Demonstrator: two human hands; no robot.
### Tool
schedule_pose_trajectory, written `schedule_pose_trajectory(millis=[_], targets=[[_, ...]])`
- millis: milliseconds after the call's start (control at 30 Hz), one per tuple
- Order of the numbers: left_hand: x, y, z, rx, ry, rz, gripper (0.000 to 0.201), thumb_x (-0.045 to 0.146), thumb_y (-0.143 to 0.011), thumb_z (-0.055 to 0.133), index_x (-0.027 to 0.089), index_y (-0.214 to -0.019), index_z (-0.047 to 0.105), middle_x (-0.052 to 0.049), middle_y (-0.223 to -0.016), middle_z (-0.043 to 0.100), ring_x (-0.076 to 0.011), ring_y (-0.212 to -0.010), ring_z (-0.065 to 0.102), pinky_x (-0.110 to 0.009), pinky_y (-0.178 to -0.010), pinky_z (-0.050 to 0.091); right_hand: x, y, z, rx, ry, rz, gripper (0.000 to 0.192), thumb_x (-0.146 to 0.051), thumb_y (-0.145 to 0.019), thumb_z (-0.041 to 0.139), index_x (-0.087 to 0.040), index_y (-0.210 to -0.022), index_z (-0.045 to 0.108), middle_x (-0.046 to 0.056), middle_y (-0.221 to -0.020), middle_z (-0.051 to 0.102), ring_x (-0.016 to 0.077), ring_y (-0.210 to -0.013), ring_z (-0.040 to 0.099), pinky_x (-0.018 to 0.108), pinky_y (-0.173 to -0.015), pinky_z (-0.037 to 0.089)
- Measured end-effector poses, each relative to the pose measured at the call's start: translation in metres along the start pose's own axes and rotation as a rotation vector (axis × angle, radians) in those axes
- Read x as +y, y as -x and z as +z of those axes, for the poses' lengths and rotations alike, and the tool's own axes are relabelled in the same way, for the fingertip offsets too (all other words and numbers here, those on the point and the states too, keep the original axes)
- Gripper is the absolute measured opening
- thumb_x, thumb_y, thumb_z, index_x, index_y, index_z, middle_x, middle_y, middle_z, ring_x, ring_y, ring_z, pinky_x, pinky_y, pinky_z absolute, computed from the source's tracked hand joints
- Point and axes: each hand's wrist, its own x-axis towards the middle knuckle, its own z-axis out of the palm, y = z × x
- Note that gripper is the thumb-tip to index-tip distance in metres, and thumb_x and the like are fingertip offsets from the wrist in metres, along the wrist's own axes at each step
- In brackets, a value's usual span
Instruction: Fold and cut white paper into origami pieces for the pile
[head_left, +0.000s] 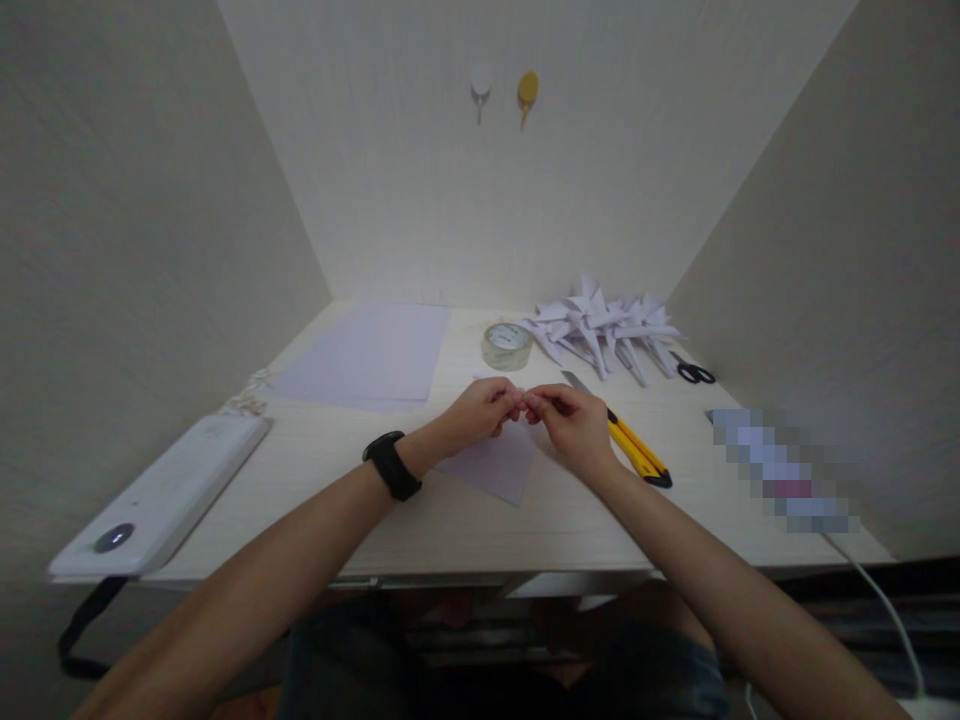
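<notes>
My left hand [486,410], with a black watch on its wrist, is closed with thumb and fingers pinched together. My right hand [576,428] is pinched too, and its fingertips meet those of the left. Whatever is between the fingertips is too small and hidden to make out. Beneath both hands is a white sheet of paper [499,472], partly covered by them. Just right of my right hand lies a yellow utility knife [636,448] with its blade out. A roll of clear tape [506,346] rests beyond the fingers.
Folded paper pinwheels [600,325] are heaped at the back right, beside black-handled scissors [695,373]. Larger paper sheets [367,352] lie back left. A white box-shaped device [165,490] stands front left; a blurred-out object [780,475] is at right. Walls enclose three sides.
</notes>
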Motion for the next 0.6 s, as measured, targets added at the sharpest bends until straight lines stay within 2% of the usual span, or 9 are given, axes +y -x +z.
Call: schedule_pose_trajectory(millis=[100, 300, 500, 600], targets=[[-0.0008, 0.0003, 0.0003, 0.004, 0.010, -0.035, 0.024, 0.029, -0.091, 0.051, 0.015, -0.071, 0.053, 0.003, -0.063, 0.051, -0.0046, -0.045, 0.042, -0.017, -0.042, 0.031, 0.0027, 0.0001, 0.0012, -0.017, -0.058, 0.049, 0.014, -0.030, -0.082, 0.064, -0.019, -0.082, 0.072, 0.003, -0.067, 0.073, 0.0160, -0.058, 0.067, 0.027, -0.057, 0.053], [-0.0015, 0.0011, -0.0019, 0.003, 0.002, -0.012, 0.024, 0.033, -0.088, 0.056, 0.016, -0.072, 0.053, 0.003, -0.064, 0.052, -0.0051, -0.046, 0.042, -0.018, -0.043, 0.031, 0.0026, -0.0002, -0.0006, -0.047, -0.025, 0.048, 0.015, -0.033, -0.082, 0.064, -0.020, -0.081, 0.071, 0.002, -0.065, 0.070, 0.0157, -0.058, 0.065, 0.028, -0.058, 0.052], [-0.0036, 0.0001, -0.0039, 0.034, -0.115, 0.043, 0.017, 0.025, -0.086, 0.056, 0.016, -0.072, 0.056, 0.004, -0.057, 0.050, -0.0068, -0.047, 0.041, -0.020, -0.046, 0.031, 0.0043, -0.0005, -0.0019, -0.080, 0.038, 0.011, 0.017, -0.033, -0.086, 0.060, -0.019, -0.084, 0.071, 0.003, -0.069, 0.070, 0.0158, -0.061, 0.064, 0.028, -0.060, 0.051], [-0.0052, -0.0025, -0.0035, 0.093, -0.227, 0.099, 0.013, 0.021, -0.084, 0.057, 0.016, -0.072, 0.058, 0.002, -0.062, 0.057, -0.0090, -0.054, 0.047, -0.022, -0.053, 0.036, 0.0045, -0.0008, -0.0023, -0.103, 0.084, -0.014, 0.017, -0.030, -0.088, 0.056, -0.020, -0.086, 0.069, 0.003, -0.071, 0.070, 0.0153, -0.063, 0.064, 0.028, -0.063, 0.051]])
